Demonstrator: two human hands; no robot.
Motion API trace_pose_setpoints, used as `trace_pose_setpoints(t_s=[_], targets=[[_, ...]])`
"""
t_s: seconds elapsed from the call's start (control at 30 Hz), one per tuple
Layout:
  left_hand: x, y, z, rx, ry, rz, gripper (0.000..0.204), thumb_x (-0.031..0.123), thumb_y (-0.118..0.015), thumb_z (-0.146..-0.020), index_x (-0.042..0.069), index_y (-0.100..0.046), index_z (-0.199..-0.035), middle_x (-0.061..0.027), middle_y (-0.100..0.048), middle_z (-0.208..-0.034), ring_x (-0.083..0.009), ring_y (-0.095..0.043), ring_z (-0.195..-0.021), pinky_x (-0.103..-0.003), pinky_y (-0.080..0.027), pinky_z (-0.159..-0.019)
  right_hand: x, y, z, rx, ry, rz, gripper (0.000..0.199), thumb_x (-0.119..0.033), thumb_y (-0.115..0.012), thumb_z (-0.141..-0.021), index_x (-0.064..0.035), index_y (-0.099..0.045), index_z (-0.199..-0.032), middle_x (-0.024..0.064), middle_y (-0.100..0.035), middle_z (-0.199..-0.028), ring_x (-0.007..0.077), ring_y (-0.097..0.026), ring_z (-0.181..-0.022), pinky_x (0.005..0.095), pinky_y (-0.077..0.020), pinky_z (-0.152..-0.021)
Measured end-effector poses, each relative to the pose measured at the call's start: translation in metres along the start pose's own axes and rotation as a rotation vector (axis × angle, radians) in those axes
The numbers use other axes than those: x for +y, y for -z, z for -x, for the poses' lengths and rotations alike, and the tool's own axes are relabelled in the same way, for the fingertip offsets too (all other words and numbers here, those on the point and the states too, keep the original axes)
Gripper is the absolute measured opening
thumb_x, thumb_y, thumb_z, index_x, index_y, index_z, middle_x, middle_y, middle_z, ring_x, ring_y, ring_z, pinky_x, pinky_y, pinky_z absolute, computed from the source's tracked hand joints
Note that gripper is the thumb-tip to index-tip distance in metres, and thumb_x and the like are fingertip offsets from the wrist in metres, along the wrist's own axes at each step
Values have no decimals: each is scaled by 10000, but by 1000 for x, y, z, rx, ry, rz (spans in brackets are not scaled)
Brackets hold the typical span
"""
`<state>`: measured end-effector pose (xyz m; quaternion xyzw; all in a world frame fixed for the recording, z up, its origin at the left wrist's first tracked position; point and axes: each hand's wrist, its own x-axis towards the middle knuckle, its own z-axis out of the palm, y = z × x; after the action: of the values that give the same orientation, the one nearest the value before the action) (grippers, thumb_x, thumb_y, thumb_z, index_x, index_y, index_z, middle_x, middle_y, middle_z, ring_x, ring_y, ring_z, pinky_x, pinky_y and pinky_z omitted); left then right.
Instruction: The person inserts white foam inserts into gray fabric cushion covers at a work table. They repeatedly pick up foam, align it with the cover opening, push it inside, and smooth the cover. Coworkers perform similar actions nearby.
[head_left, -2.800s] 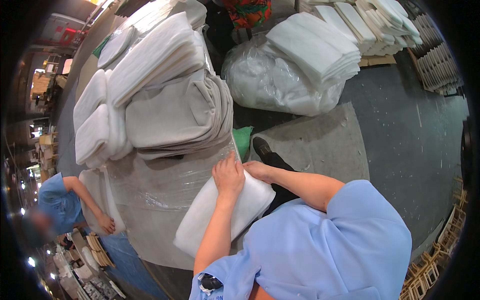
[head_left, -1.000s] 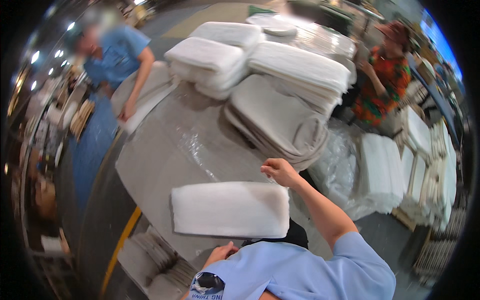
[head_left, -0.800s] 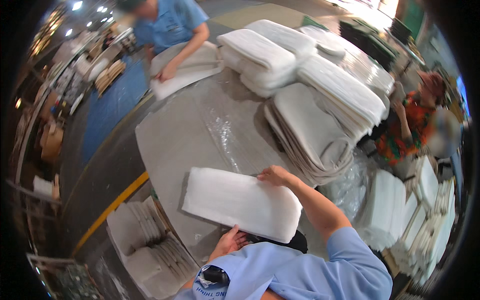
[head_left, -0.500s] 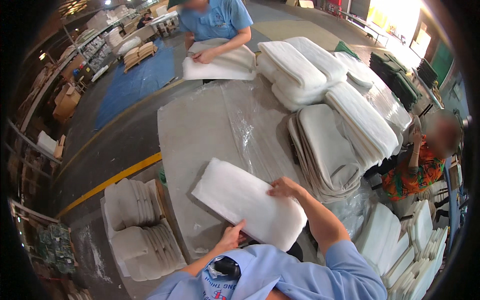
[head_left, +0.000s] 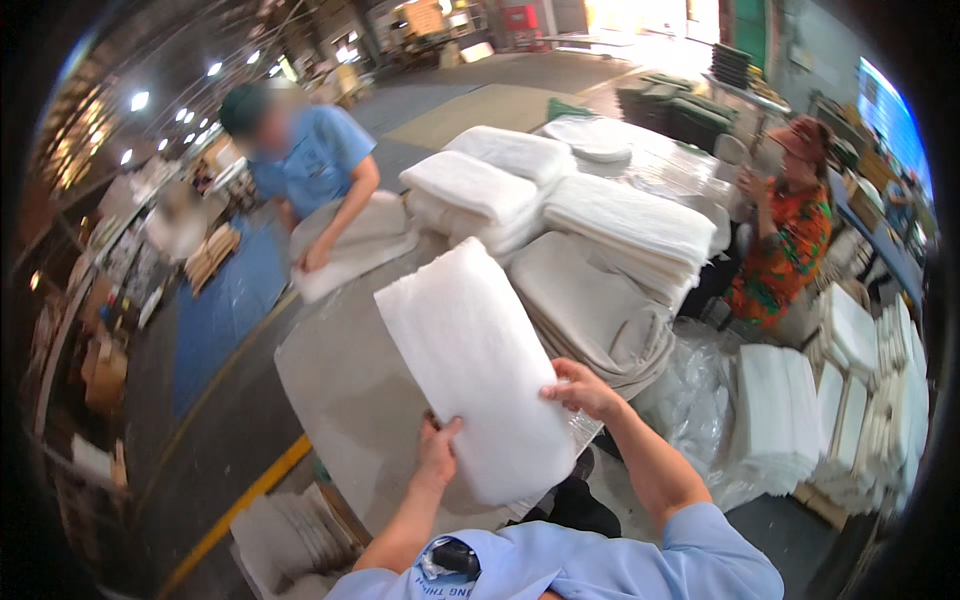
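Note:
A thick white padded sheet (head_left: 470,370), long with a rounded near end, is held up at a tilt over the near part of the table. On its left edge my left hand (head_left: 437,450) grips it, the thumb on top and the other fingers hidden beneath. Against the right edge, my right hand (head_left: 582,389) is closed on it too, fingers wrapped at the rim. Just beyond lie a stack of grey-beige padded pieces (head_left: 590,290) and piles of folded white padding (head_left: 630,220).
The grey table (head_left: 330,380) spreads left of the sheet. Across it a co-worker in blue (head_left: 320,150) handles another padded piece (head_left: 355,240). At right a person in a patterned shirt (head_left: 785,245) sits near white stacks (head_left: 775,410). Grey-white stacks (head_left: 290,540) stand lower left.
The white sheet has been lifted and turned, its far end now pointing further away from me. Both hands still hold its edges. My view has swung to the right and up.

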<state>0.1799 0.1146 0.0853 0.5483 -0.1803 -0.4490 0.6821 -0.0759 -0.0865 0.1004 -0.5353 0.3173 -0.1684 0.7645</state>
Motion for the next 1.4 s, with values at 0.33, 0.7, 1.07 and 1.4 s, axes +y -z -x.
trace_pose_setpoints(t_s=[0.33,0.7,1.07,1.4], targets=[[62,-16,-62,-367,-41,-1011,493,457,-746,-981,11,-680,-1180,-105,-744,-987,-233,-703,-960,-401,-554,-868,148,-115,66,-144,132,-136,403,-235,-836,-945,-50,-715,-1282,-3,-686,-933,121,-597,-842,319,-500,-703],[3,-34,-116,-881,-46,-1525,730,646,-671,-937,21,-683,-1314,-281,-738,-1210,-434,-690,-1173,-488,-515,-1015,251,-166,73,-279,388,420,492,-433,-679,-995,-69,-720,-1324,165,-793,-1133,325,-739,-979,471,-560,-841],[-33,-31,-62,-636,-730,-1669,509,338,-702,-977,4,-633,-1355,-218,-624,-1434,-422,-516,-1405,-578,-336,-1183,161,-80,185,22,-116,32,315,-340,-714,-1020,-47,-799,-1099,53,-783,-1002,135,-668,-915,345,-548,-836],[-101,-111,27,-1026,-758,-1540,673,309,-688,-970,40,-509,-1560,-178,-397,-1682,-455,-255,-1594,-654,-132,-1282,186,0,143,778,-66,141,641,-637,-585,-1027,-36,-724,-1203,209,-746,-1086,345,-719,-978,434,-547,-866]])
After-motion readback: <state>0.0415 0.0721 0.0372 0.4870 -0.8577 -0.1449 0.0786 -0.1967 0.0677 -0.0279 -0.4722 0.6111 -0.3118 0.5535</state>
